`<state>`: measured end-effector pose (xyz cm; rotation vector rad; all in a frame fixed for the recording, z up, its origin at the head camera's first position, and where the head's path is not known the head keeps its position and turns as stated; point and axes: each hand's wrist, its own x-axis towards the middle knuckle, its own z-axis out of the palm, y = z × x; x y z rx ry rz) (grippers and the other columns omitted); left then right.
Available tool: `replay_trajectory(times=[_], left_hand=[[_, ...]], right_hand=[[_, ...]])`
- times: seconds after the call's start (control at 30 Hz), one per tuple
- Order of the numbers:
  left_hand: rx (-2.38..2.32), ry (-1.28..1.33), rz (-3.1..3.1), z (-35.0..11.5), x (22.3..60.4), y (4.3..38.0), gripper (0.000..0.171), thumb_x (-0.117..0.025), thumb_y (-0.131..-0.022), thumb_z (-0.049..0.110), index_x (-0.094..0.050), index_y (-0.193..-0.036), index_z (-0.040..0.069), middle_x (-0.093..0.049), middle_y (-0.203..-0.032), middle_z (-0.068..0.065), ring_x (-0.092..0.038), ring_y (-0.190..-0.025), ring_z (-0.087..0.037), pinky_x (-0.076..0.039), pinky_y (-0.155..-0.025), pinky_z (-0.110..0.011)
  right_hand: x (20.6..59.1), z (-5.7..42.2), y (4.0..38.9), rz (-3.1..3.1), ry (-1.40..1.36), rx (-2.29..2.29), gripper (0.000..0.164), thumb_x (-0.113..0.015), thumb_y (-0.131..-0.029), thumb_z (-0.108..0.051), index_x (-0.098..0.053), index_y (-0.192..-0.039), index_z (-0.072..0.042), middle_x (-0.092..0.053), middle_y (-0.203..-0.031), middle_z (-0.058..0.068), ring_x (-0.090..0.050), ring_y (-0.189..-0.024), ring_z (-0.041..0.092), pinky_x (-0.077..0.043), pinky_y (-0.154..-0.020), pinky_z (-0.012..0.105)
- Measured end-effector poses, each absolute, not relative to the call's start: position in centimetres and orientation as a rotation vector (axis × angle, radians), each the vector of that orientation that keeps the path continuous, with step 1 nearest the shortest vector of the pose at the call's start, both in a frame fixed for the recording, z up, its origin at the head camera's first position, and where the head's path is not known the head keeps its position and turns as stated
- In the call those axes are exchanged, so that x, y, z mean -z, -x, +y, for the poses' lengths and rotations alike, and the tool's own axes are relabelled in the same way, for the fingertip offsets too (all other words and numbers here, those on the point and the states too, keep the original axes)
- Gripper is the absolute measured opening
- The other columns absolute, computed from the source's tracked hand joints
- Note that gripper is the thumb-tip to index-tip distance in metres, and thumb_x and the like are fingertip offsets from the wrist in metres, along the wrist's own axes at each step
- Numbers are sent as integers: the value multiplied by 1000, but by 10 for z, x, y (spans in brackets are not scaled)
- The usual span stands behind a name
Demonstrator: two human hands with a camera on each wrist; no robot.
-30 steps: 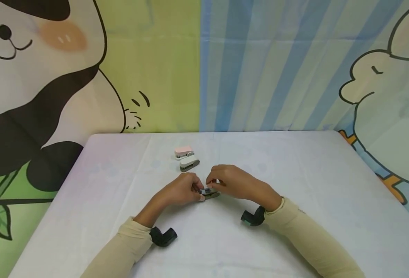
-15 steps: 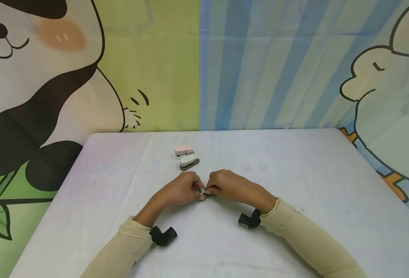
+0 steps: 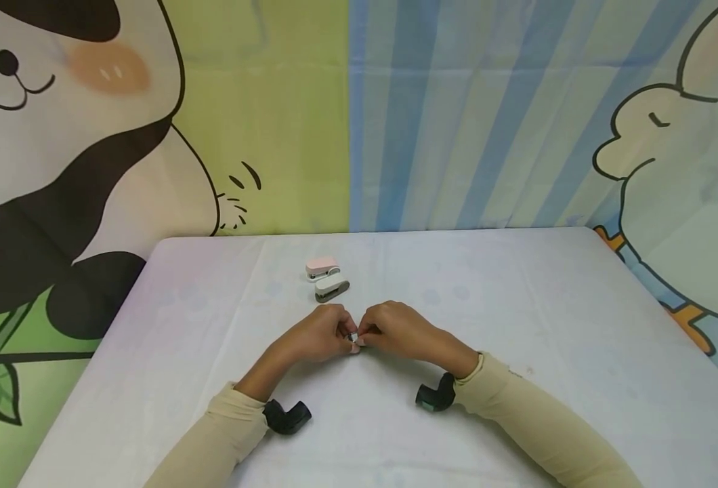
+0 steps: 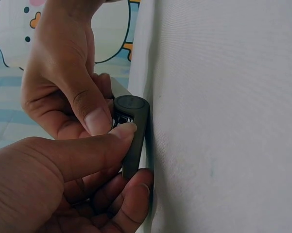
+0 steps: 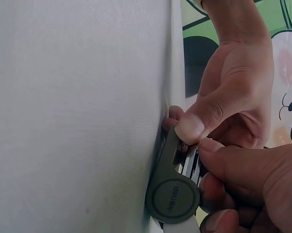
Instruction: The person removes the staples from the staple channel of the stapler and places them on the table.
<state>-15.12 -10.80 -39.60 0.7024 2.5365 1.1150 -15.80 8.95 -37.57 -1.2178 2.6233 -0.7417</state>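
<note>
From the head, the left hand (image 3: 322,332) and the right hand (image 3: 398,330) meet above the white cloth-covered table (image 3: 493,291), both pinching one small dark grey plastic stapler (image 3: 353,337) between them. Farther back on the table, a small pink and white stapler (image 3: 322,267) sits just beside a small white and grey stapler (image 3: 332,287). From the left wrist, the two thumbs are close together at the grey stapler's side. From the right wrist, the left thumb presses one end, and the right thumb is at the shiny silver metal strip (image 5: 190,163).
</note>
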Motion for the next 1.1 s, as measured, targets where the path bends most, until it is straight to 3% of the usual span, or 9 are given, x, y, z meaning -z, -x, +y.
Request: replay_trajectory(times=[0.53,0.8,1.1], left_hand=[[-1110,-695,2537,-106,395,150,14,-77,-78,3,-67,-87,5,-60,-78,2,-55,-71,-10,-47,-64,-26],[-1110,-688,2528,-105,394,149,14,-78,-79,4,-67,-87,5,-61,-80,2,-57,-71,-10,-48,-65,-27],[-1096,-667,2542,-106,393,148,16,-78,-79,4,-66,-90,3,-61,-82,1,-58,-74,-10,-49,-68,-28]], right_hand=[[376,87,155,2640,1169,841,4,-73,-88,-11,-72,-84,-12,-65,-78,-9,-52,-64,3,-43,-58,22],[375,91,156,2666,1352,805,8,-72,-85,-5,-73,-78,-11,-64,-96,-3,-60,-77,10,-47,-67,24],[370,93,157,2716,1461,713,9,-70,-84,-3,-76,-79,-8,-67,-95,-2,-56,-84,13,-47,-70,25]])
